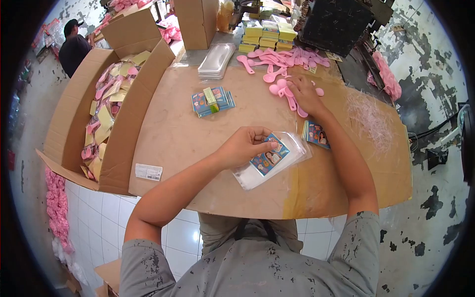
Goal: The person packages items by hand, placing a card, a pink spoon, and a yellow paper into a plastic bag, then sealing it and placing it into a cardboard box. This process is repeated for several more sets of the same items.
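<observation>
My left hand [244, 147] pinches a small blue printed card [269, 157] between thumb and fingers. Under that card lies a stack of clear plastic bags [251, 179] on the cardboard-covered table. My right hand [307, 96] is at the near end of a heap of pink plastic spoons [292, 58], its bent fingers closed on a pink spoon [290, 101]; the fingertips are partly hidden. More blue printed cards [316, 133] lie beneath my right forearm. To the left sits a bundle of blue cards [213, 101] with a yellow-green band across it.
A large open carton [131, 106] on the left holds packed spoons and cards. Clear bags [216, 62] and yellow card stacks [269, 32] stand at the back, beside a black machine [336, 24]. Plastic shreds [368, 119] lie right. A person [74, 49] is at far left.
</observation>
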Action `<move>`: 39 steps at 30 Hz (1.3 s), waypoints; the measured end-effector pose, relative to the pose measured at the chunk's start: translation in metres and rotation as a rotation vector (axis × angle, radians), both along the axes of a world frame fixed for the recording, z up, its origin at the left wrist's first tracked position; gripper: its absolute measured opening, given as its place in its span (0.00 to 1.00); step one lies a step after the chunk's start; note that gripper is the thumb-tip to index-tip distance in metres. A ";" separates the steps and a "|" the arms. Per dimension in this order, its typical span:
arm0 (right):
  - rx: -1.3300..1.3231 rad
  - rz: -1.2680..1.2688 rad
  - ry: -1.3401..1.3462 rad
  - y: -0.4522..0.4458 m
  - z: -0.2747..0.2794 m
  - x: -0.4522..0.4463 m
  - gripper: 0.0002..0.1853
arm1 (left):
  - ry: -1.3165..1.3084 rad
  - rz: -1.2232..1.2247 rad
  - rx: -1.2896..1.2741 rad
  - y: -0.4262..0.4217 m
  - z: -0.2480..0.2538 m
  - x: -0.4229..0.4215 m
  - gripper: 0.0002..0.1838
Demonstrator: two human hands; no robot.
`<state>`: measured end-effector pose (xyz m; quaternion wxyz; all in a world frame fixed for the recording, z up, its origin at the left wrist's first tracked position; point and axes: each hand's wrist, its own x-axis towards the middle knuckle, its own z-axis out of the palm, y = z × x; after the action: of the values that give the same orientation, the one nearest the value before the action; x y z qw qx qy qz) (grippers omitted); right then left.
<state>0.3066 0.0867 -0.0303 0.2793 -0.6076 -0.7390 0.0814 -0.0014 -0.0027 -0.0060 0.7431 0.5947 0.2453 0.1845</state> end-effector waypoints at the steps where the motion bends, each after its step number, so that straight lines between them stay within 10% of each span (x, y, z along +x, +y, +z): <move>1: 0.015 0.043 -0.013 -0.013 0.003 -0.007 0.23 | -0.002 0.001 0.003 -0.001 -0.004 0.000 0.17; 20: 0.034 0.246 -0.271 -0.068 0.057 -0.020 0.18 | -0.074 0.092 0.048 -0.001 0.009 -0.001 0.20; 23: 0.232 0.318 -0.200 -0.075 0.065 -0.022 0.14 | -0.109 0.129 0.065 -0.003 0.009 0.000 0.18; 32: -0.240 0.215 0.644 -0.157 0.099 -0.027 0.06 | -0.126 0.185 0.100 -0.004 0.010 -0.001 0.17; 39: -0.289 0.235 0.546 -0.165 0.096 -0.036 0.05 | -0.112 0.131 0.123 -0.010 0.013 0.000 0.18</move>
<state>0.2711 -0.0780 0.0652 0.3666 -0.5073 -0.6827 0.3771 -0.0014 -0.0131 0.0066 0.7040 0.6107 0.2299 0.2801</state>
